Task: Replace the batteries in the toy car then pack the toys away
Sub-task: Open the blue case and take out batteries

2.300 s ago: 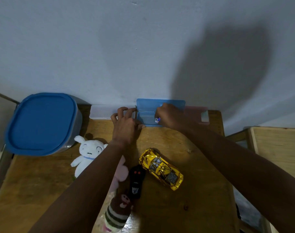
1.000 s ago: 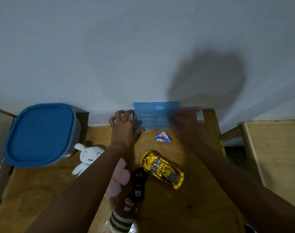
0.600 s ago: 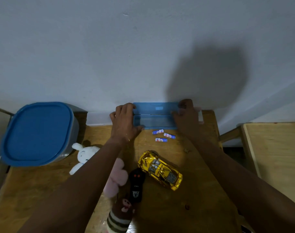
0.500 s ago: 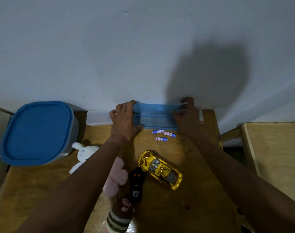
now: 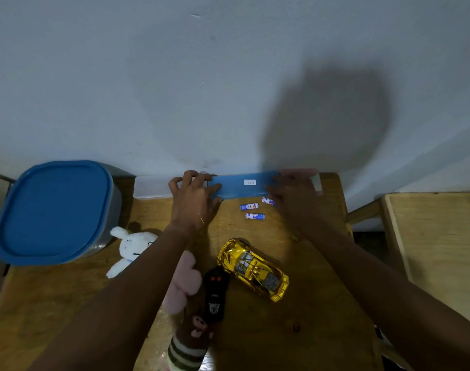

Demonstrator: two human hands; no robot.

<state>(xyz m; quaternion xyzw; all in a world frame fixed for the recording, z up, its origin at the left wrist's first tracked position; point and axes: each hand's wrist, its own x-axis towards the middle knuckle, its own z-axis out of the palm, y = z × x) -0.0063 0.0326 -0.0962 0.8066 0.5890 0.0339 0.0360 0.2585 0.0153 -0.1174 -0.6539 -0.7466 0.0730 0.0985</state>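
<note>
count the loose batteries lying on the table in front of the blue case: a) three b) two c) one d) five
a, three batteries lie loose on the wooden table, between the blue case and the gold toy car.

Wooden table (image 5: 322, 303), gold toy car (image 5: 252, 269), three batteries (image 5: 249, 207), black remote (image 5: 215, 293), white plush (image 5: 133, 246), blue case (image 5: 241, 187)

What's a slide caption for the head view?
Closed blue case with left hand and right hand on its ends; three batteries and gold toy car on the table.
</note>
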